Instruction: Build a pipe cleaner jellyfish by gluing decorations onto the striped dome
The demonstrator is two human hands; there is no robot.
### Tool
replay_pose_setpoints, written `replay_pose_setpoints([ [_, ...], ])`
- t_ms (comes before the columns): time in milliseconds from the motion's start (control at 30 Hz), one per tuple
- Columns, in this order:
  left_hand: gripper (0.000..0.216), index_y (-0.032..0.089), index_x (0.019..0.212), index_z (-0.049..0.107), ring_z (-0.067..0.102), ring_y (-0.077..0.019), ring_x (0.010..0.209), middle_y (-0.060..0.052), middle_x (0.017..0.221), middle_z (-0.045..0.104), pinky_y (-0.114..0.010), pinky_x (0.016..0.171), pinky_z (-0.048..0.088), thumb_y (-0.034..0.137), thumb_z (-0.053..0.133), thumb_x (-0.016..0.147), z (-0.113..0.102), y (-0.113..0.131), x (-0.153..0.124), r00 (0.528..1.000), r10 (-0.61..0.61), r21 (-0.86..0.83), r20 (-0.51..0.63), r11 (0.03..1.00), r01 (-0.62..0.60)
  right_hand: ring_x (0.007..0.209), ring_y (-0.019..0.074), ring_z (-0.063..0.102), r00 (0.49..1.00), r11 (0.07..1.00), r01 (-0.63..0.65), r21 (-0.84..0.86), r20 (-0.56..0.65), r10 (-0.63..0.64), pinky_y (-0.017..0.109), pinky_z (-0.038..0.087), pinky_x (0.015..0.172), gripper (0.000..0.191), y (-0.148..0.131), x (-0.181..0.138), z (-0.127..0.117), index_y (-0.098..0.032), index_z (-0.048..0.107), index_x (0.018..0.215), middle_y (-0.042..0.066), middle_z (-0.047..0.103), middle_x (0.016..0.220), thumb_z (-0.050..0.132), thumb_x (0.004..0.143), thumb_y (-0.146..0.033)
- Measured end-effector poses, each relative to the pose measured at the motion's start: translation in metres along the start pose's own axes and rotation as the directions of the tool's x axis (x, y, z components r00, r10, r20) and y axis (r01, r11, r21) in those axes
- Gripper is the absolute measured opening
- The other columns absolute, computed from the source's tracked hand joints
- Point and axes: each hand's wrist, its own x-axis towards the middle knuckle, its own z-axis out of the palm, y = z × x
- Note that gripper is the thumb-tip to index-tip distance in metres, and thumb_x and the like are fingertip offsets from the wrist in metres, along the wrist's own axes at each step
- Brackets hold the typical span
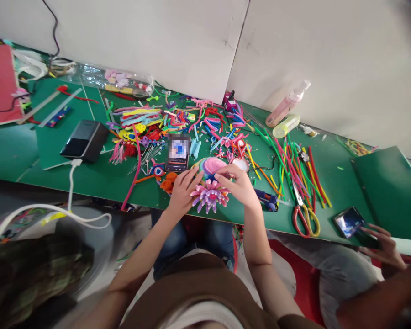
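Note:
My left hand (pixel 183 189) and my right hand (pixel 239 185) both grip a pink and purple pipe-cleaner flower (pixel 209 195) at the near edge of the green table (pixel 99 176). The fingers of each hand curl round the flower's sides. Just behind it lies a round coil of pink and blue pipe cleaner (pixel 212 165). A phone (pixel 177 153) lies flat beyond my left hand. Small orange pipe-cleaner pieces (pixel 167 182) sit beside my left hand.
Loose pipe cleaners in many colours (pixel 192 121) cover the table's middle, with long straight ones (pixel 294 169) to the right. Scissors (pixel 303 214), a black power bank (pixel 85 140) with a white cable, and two bottles (pixel 284 114) lie about. Another person's hand (pixel 383 244) holds a phone (pixel 349 221) at right.

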Motion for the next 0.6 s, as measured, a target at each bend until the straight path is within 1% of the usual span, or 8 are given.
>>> replay_pose_setpoints([
  [200,0.052,0.013,0.143,0.042,0.045,-0.0279,0.126,-0.018,0.138,0.051,-0.042,0.106,0.036,0.036,0.035,0.096,-0.003,0.003,-0.001,1.0,-0.011,-0.005,0.017,1.0,0.011,0.074,0.0138,0.058,0.999,0.999,-0.031,0.027,0.018,0.03,0.03,0.047,0.073,0.006,0.0,-0.001,0.002,-0.019,0.067,0.075,0.0,0.062,0.077,0.07,0.074,-0.025],
  [333,0.053,0.013,0.144,0.04,0.044,-0.0285,0.125,-0.019,0.139,0.05,-0.043,0.106,0.036,0.034,0.036,0.096,-0.004,0.004,0.0,1.0,0.006,-0.013,0.019,1.0,-0.005,0.071,0.0128,0.058,0.998,0.999,-0.036,-0.016,0.059,0.037,0.029,0.047,0.07,0.005,-0.003,0.0,-0.001,-0.019,0.067,0.073,0.0,0.062,0.078,0.07,0.069,-0.02],
  [467,0.054,0.014,0.145,0.037,0.044,-0.029,0.125,-0.018,0.14,0.049,-0.044,0.106,0.035,0.034,0.039,0.095,-0.004,0.003,-0.001,0.999,0.011,-0.009,0.03,1.0,-0.011,0.074,0.0145,0.058,0.998,0.982,0.022,-0.19,0.055,-0.012,0.03,0.046,0.073,0.005,-0.013,0.001,-0.004,-0.02,0.066,0.069,0.0,0.062,0.076,0.069,0.069,-0.016],
  [600,0.054,0.014,0.145,0.039,0.044,-0.0298,0.126,-0.018,0.141,0.049,-0.044,0.105,0.035,0.033,0.041,0.094,-0.005,0.003,-0.001,0.999,0.007,-0.013,0.046,1.0,-0.007,0.083,0.0185,0.06,0.996,0.919,0.073,-0.388,0.073,-0.049,0.035,0.043,0.08,0.005,-0.021,0.0,-0.005,-0.022,0.068,0.071,0.001,0.064,0.082,0.068,0.073,-0.017],
])
